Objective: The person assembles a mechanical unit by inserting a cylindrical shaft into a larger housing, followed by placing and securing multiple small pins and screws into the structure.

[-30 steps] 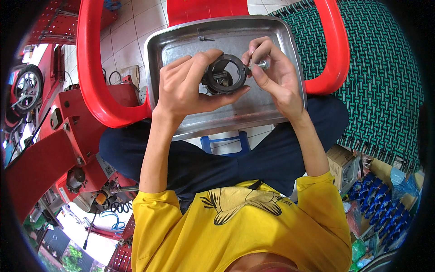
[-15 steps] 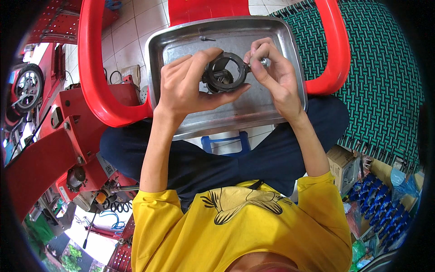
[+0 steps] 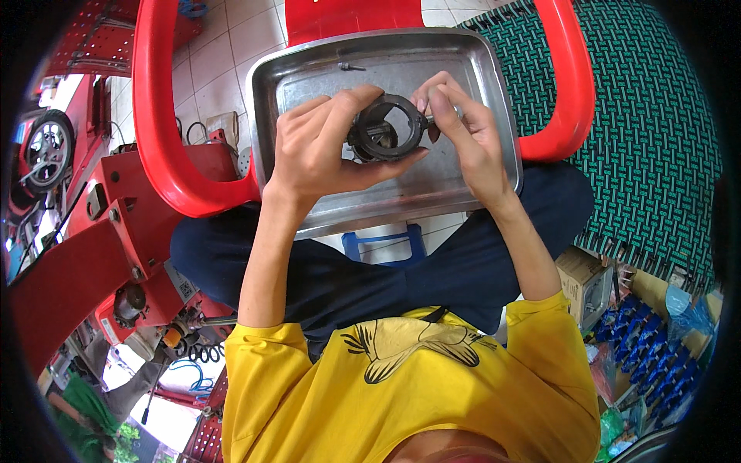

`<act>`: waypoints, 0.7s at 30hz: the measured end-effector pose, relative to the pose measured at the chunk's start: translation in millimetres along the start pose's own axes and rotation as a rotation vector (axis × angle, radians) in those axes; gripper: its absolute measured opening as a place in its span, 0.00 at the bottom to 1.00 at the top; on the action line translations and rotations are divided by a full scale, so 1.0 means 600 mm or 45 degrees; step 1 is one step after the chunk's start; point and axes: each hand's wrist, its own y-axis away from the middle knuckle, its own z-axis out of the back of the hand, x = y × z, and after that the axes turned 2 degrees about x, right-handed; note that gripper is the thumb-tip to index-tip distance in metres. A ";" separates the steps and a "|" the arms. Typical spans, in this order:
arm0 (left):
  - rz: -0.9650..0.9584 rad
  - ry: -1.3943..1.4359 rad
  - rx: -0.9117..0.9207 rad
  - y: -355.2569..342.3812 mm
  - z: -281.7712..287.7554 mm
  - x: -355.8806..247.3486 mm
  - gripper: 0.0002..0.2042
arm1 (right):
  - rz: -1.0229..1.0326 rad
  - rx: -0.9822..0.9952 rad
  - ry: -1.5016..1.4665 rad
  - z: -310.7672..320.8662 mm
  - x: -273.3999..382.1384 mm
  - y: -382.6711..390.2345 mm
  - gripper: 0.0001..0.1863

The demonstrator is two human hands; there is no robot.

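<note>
My left hand [image 3: 312, 147] is closed round a black ring-shaped part [image 3: 421, 133], thumb below and fingers over its upper left. The part has a wide round opening tilted up towards me, with darker metal details inside. At its right side, the fingers of my right hand [image 3: 471, 143] are pinched on a small silver fitting [image 3: 457, 113], mostly covered by the fingers. Both hands are above a shallow metal tray [image 3: 347, 208]. A small bolt-like piece [image 3: 351, 67] lies on the tray's far part.
The tray rests on a red plastic chair [image 3: 567, 85] with curved arms. Red workshop equipment [image 3: 116, 201] stands at the left, near a wheel [image 3: 48, 150]. A green-and-black woven mat [image 3: 633, 131] covers the right side. A blue plastic stool [image 3: 386, 245] shows below the tray.
The ring-shaped part has shifted slightly down and its opening has turned a little. My right fingers have changed position at its side. Someone in green has come into view at the lower left.
</note>
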 end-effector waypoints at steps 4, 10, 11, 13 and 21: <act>0.013 0.005 0.003 -0.001 -0.002 0.000 0.30 | 0.194 -0.028 0.031 0.000 -0.015 0.001 0.08; 0.011 -0.009 -0.005 -0.002 0.001 0.001 0.30 | 0.309 -0.037 0.063 -0.002 -0.015 -0.002 0.05; 0.011 -0.011 -0.008 -0.001 0.000 0.001 0.30 | 0.319 -0.031 0.067 -0.001 -0.014 -0.002 0.05; 0.010 -0.010 -0.011 -0.001 0.000 0.000 0.30 | 0.300 -0.058 0.015 -0.005 -0.013 -0.004 0.06; 0.017 0.004 0.005 -0.001 0.000 -0.002 0.30 | 0.098 0.040 -0.021 0.009 -0.015 0.002 0.07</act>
